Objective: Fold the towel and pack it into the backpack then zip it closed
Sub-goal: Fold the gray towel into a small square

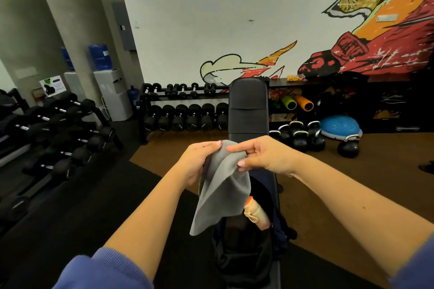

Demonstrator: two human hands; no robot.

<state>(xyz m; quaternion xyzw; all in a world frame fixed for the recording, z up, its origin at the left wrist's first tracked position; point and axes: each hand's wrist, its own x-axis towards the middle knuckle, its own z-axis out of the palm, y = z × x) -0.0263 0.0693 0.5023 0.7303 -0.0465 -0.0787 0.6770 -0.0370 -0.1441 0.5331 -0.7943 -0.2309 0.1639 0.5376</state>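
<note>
A small grey towel (223,192) hangs in the air in front of me, drooping in soft folds. My left hand (197,162) pinches its top left edge. My right hand (260,155) pinches the top right edge, thumb and fingers closed on the cloth. Below the towel a dark backpack (244,253) lies open on the black weight bench (249,105), its mouth facing up. A tan bottle with an orange cap (254,212) sticks out of the backpack's right side. The towel's lower corner hangs just over the backpack's opening.
Dumbbell racks stand at the left (58,129) and along the far wall (185,110). Kettlebells (303,136) and a blue balance dome (340,126) sit on the brown floor to the right. A black mat (94,206) lies under the bench.
</note>
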